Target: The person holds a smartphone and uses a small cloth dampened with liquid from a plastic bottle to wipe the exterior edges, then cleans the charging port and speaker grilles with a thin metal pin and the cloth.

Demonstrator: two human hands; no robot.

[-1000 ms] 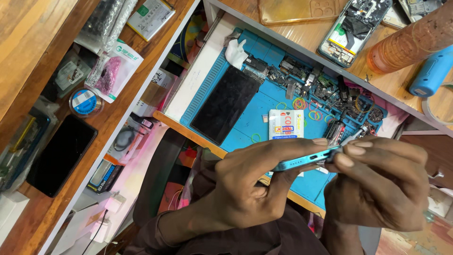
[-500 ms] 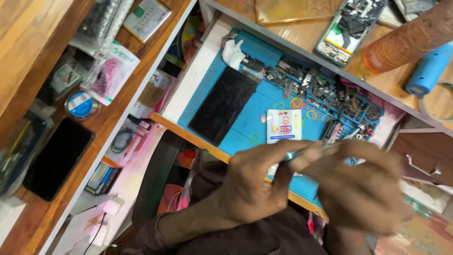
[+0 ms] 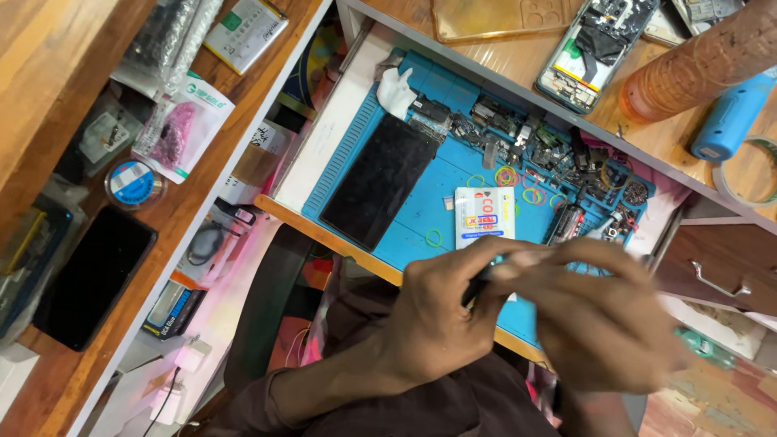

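The left hand (image 3: 433, 320) pinched a thin, mostly hidden phone (image 3: 479, 285) at lower centre of the frame, and the blurred right hand (image 3: 603, 324), fingers curled on it from the right, looked best kept steady and low above the blue repair mat (image 3: 441, 202).

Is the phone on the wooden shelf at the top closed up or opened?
Opened. The phone lies flat with its back cover off, showing bare internal parts inside the frame, on the wooden shelf.
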